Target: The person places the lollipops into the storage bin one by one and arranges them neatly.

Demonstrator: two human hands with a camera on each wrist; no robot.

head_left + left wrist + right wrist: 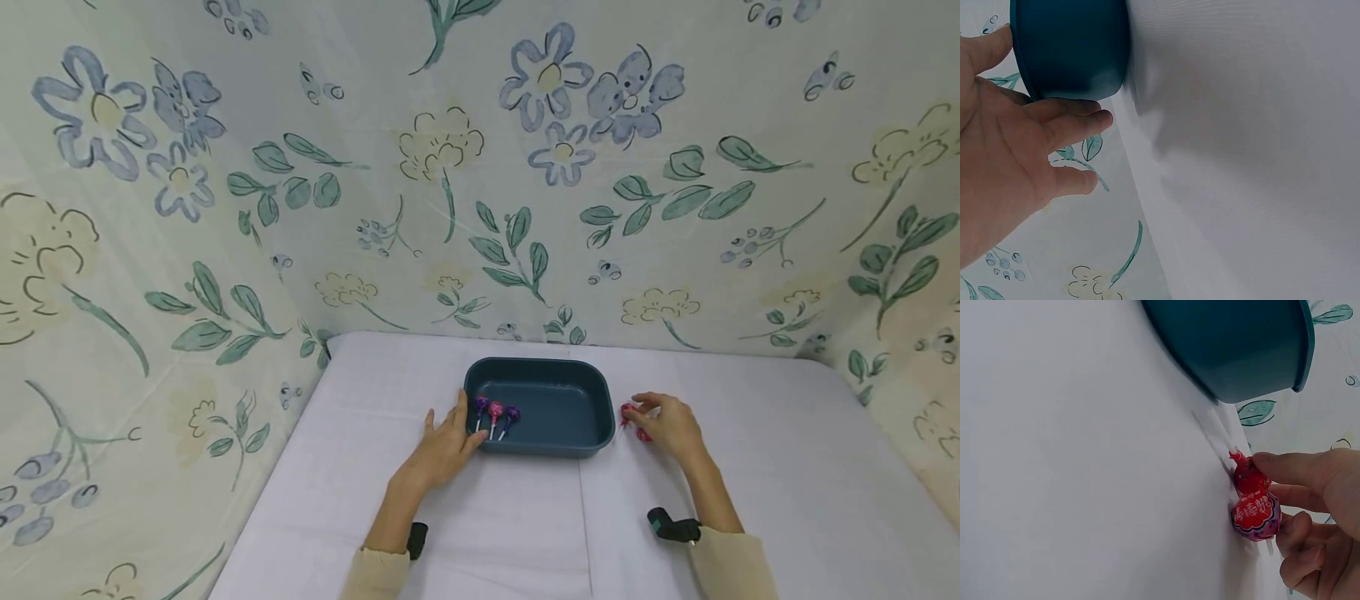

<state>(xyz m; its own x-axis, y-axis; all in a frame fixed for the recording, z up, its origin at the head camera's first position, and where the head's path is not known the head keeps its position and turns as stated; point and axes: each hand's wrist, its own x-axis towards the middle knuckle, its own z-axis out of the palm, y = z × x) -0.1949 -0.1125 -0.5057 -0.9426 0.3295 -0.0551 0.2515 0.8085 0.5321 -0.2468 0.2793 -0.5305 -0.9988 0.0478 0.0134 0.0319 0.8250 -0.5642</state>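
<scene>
Just past the three o'clock edge of the dark blue tray (561, 414), the right hand (670, 423) pinches a shiny red lollipop (1252, 480), its twisted wrapper and stick pointing towards seven. Beside it sits a second lollipop (1256, 515), red and purple with white lettering. The left hand (442, 448) spreads wide at the tray's nine o'clock end, near three lollipops (496, 408) inside, sticks towards six or seven.
</scene>
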